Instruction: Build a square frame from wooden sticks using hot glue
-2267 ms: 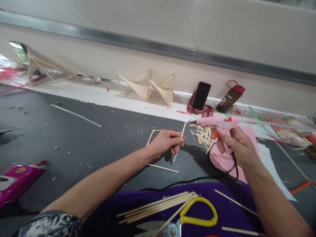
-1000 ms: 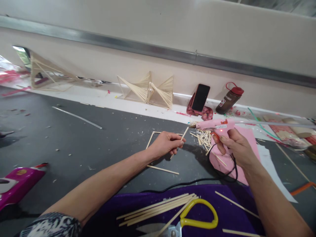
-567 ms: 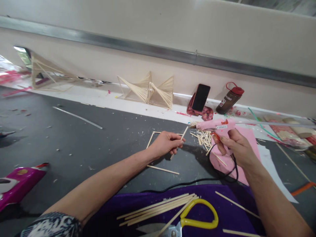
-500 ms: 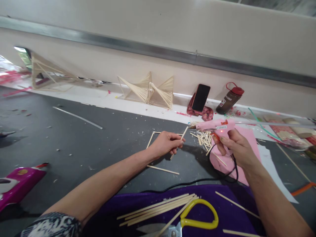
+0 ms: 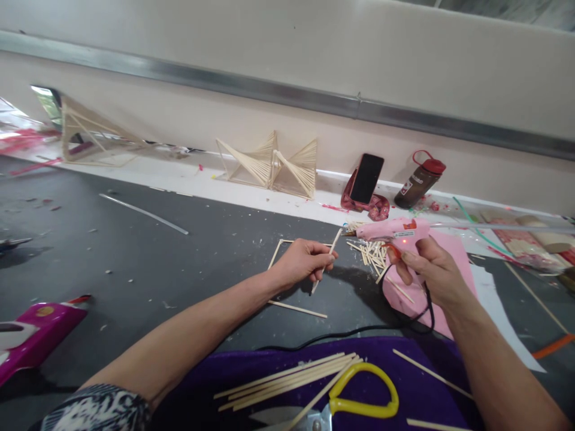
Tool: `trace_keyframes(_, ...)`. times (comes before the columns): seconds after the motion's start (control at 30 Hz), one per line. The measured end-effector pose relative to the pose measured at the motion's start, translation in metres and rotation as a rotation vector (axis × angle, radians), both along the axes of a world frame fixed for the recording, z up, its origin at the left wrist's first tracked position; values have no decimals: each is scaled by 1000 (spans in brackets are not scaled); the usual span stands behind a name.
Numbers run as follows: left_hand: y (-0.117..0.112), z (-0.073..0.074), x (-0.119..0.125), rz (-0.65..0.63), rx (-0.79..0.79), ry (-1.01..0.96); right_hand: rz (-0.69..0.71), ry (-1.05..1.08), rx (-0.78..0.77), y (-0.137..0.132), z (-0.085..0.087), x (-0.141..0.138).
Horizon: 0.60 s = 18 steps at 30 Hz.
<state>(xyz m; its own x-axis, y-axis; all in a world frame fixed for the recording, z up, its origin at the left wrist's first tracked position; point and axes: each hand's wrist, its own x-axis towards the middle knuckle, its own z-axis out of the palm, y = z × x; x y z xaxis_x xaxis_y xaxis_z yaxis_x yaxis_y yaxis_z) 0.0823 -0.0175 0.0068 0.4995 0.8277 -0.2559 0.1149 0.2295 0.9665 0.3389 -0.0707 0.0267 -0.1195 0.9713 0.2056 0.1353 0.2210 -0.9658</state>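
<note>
Between its thumb and fingers, my left hand (image 5: 305, 260) pinches a thin wooden stick (image 5: 333, 240), tilted with its upper end near the glue gun's nozzle. My right hand (image 5: 431, 272) grips the handle of a pink hot glue gun (image 5: 395, 230), fingers by its orange trigger; a small light glows on the body. A clear glue stick (image 5: 489, 227) sticks out from the gun's back. Under and behind my left hand, an open frame of sticks (image 5: 299, 309) lies on the grey table (image 5: 179, 269), partly hidden by that hand.
Short stick pieces (image 5: 372, 254) lie under the gun beside pink paper (image 5: 453, 257). Nearest me are long sticks (image 5: 287, 380) and yellow-handled scissors (image 5: 363, 409) on purple cloth (image 5: 431, 359). A black cord (image 5: 332, 333) crosses the table. Stick models (image 5: 269, 164), a phone (image 5: 367, 178) and a bottle (image 5: 417, 185) stand behind.
The view has shifted very slightly. My left hand still holds the stick and my right hand the glue gun, the stick's upper end staying close to the nozzle.
</note>
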Motion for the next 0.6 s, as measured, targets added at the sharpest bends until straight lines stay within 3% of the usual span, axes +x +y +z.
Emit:
trace_keyframes(0.33,8,-3,-3,30,19,-7,18,-57,-40,4,-6,3)
trace_keyframes(0.43,16,-6,-8,76,57,46,-58,-205,-58,7,-7,2)
trace_keyframes(0.6,27,-11,-17,122,267,248,-165,-625,-46,10,-11,-7)
